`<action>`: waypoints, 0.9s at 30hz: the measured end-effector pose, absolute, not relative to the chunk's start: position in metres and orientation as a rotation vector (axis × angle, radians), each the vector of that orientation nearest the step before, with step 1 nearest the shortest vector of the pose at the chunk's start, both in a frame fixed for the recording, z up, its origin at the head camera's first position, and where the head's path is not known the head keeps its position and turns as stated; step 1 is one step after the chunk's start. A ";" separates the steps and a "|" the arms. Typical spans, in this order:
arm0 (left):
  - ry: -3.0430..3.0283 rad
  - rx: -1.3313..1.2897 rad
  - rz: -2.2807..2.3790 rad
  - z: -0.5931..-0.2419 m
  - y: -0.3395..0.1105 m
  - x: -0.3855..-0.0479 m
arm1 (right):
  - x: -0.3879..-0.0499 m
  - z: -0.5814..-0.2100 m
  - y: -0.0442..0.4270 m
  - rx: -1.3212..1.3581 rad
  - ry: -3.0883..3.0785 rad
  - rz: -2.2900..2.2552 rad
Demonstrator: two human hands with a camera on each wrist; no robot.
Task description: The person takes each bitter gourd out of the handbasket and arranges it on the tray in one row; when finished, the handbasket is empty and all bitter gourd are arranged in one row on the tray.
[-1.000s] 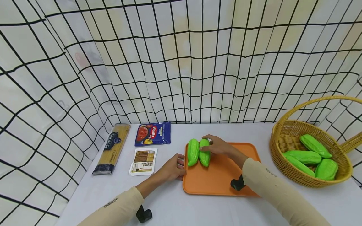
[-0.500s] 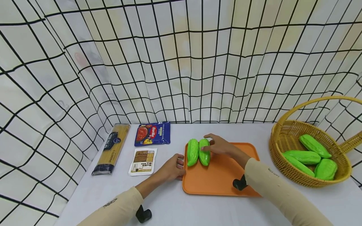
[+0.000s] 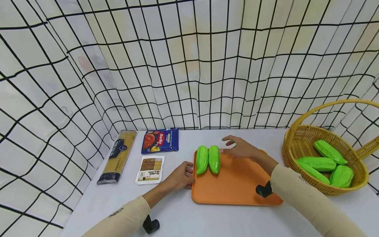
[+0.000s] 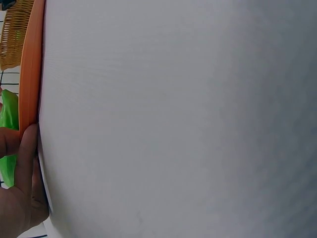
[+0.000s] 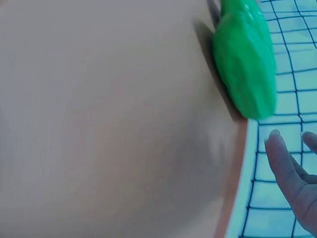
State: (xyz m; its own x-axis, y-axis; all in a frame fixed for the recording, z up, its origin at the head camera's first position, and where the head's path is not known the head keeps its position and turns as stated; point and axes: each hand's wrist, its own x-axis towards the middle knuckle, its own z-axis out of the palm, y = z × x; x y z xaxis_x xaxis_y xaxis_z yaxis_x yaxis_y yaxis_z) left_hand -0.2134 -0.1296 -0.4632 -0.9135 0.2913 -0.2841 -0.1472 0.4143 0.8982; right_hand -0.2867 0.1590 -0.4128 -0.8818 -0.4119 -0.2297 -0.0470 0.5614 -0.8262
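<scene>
Two bright green, lumpy vegetables that look like bitter melons lie side by side at the left end of an orange tray (image 3: 234,184): a left melon (image 3: 202,159) and a right melon (image 3: 214,159). My left hand (image 3: 180,176) pinches the tray's left rim between thumb and finger, as the left wrist view shows with the rim (image 4: 30,74). Just right of the right melon, my right hand (image 3: 239,147) hovers over the tray's far edge with spread fingers and holds nothing. In the right wrist view a gap parts these fingers from the green melon (image 5: 245,64).
A wicker basket (image 3: 288,154) with a tall handle and several green melons stands at the right. On the left lie a spaghetti pack (image 3: 116,158), a blue Barilla pouch (image 3: 160,141) and a white-edged packet (image 3: 150,170). Netting over white cloth (image 3: 189,65) walls the table's back.
My right hand has let go of the right melon and moved right, away from it. The left hand stays at the tray's rim, and both melons on the tray keep their places.
</scene>
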 end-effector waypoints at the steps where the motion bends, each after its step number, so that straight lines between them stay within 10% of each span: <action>1: 2.276 0.124 1.505 -0.463 -0.130 -0.214 | -0.286 -0.410 0.163 -0.370 2.402 -1.258; 27: 2.284 0.117 1.476 -0.462 -0.130 -0.215 | -0.230 -0.363 0.288 -0.441 2.639 -1.137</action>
State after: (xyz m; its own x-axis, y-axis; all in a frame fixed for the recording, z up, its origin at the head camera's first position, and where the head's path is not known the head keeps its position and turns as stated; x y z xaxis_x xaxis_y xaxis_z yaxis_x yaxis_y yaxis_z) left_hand -0.2152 -0.1301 -0.4625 -0.9098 0.2895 -0.2973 -0.1520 0.4341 0.8879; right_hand -0.2299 0.2878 -0.3626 -0.9272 -0.3626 -0.0939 -0.1808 0.6529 -0.7356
